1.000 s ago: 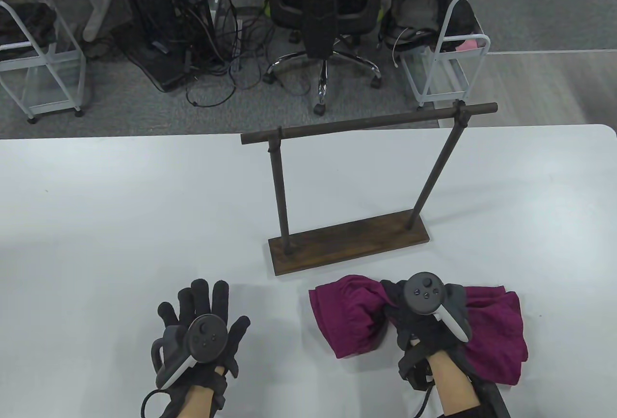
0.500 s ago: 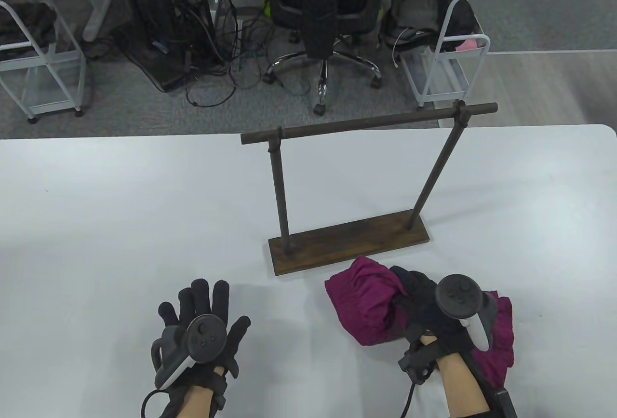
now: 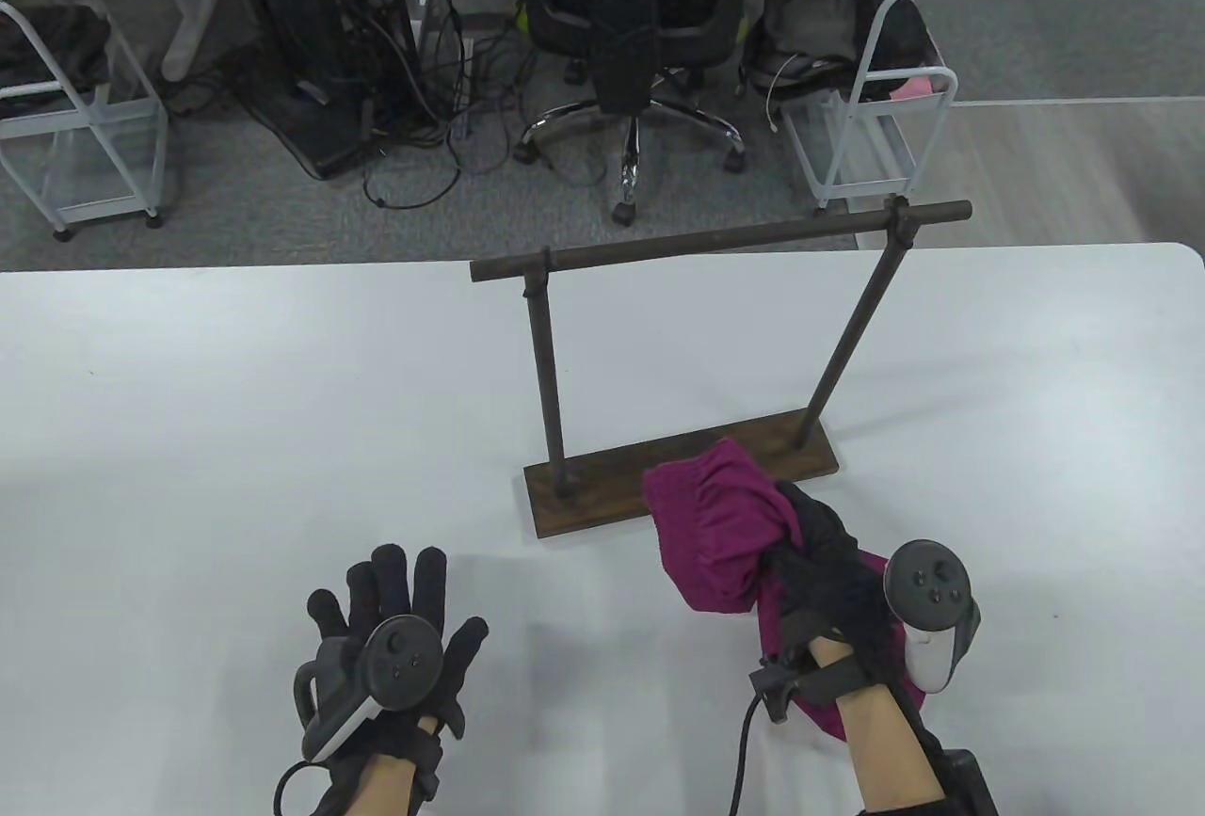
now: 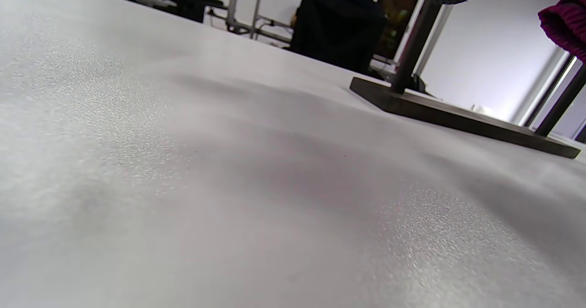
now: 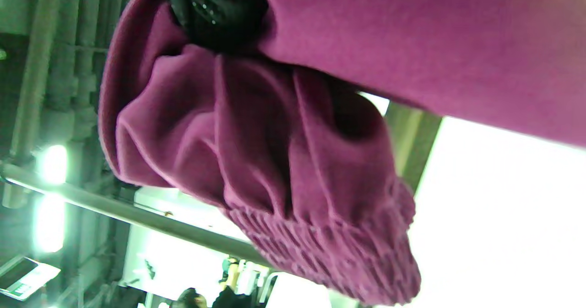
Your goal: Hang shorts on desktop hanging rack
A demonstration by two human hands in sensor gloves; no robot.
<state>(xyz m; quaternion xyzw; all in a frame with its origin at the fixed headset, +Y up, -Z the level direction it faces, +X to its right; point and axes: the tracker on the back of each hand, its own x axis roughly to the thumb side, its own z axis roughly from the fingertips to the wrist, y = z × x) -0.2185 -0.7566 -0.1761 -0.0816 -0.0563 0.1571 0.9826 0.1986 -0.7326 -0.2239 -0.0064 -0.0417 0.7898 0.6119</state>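
Well, the right hand (image 3: 828, 571) has the magenta shorts (image 3: 715, 534) bunched in its fist, fingers clenched round the gathered middle of the cloth so the elastic waistband (image 5: 329, 248) spills out ahead of the knuckles and the rest trails back under the wrist. Held like that, the garment is compact enough to carry up and over something, which I'd guess is the point. From the table camera it seems to be off the table (image 3: 235, 402), though the trailing part near the forearm is hard to judge.

Just beyond the fist sits the wooden base (image 3: 602, 487) of the hanging rack (image 3: 720, 237); its crossbar lies higher and farther off, with an upright post (image 3: 546, 383) to the left of the hand and another (image 3: 847, 345) slightly to its right. The bar is bare, so nothing is hung yet. I reckon the bundle must rise clear of the base and clear the bar between those posts (a wad this tight may need shaking loose to drape).

Off to the other side, the left hand (image 3: 395, 647) rests flat on the table, fingers spread, holding nothing, well apart from the shorts and the rack.
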